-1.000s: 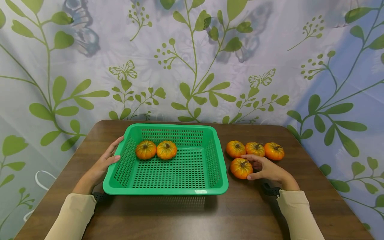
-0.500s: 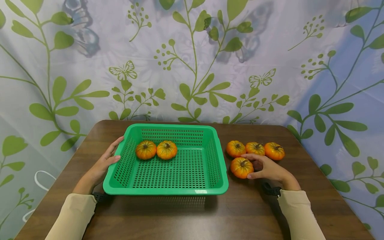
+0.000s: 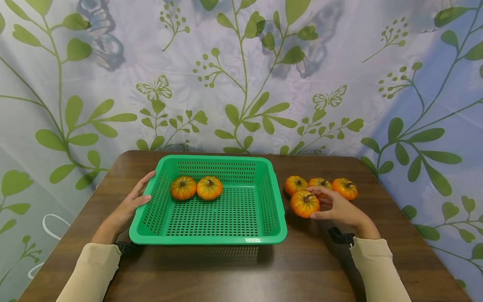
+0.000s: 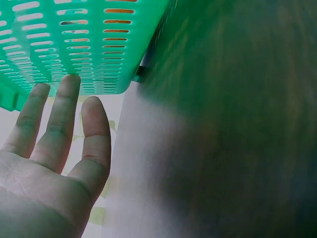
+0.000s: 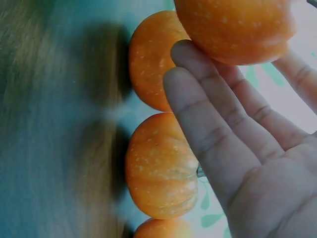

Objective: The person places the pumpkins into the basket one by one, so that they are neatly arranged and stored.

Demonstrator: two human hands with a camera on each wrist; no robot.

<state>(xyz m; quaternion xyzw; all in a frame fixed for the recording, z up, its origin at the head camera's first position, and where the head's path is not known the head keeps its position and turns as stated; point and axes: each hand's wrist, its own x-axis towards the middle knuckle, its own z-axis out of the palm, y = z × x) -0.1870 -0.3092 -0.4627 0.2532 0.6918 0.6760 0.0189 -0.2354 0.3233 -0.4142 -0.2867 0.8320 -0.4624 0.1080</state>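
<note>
Head view: showed one pumpkin (image 3: 305, 204) newly clear of the brown table (image 3: 226, 277), higher than half a second earlier; showed hardly any other change.

Right hand (image 3: 337, 206): grasped that pumpkin, thumb at the near side, fingers at the far side; rose with it after gripping it down on the table.

Right wrist view: confirmed the lift, showing the held pumpkin farther from the table than its neighbours.

Lifted pumpkin: hung just to the right of the green basket (image 3: 207, 240), outside the rim; overlapped the rear row's left pumpkin (image 3: 295, 185) in sight, touching or apart impossible to tell.

Left hand (image 3: 130, 204): stayed at the basket's left side, fingers extended against the outer wall, clenched on nothing; probably steadied it.

Green basket: kept its place; held a left inside pumpkin (image 3: 183, 188) and a right inside pumpkin (image 3: 209, 188), side by side and touching.

Rear row: remained on the table, including a middle pumpkin (image 3: 320, 182) partly hidden by the right hand and a right pumpkin (image 3: 345, 188).

Pumpkin lift: judged barely begun, a grip just turned into a carry; counted two inside the basket, four outside, held one included.
</note>
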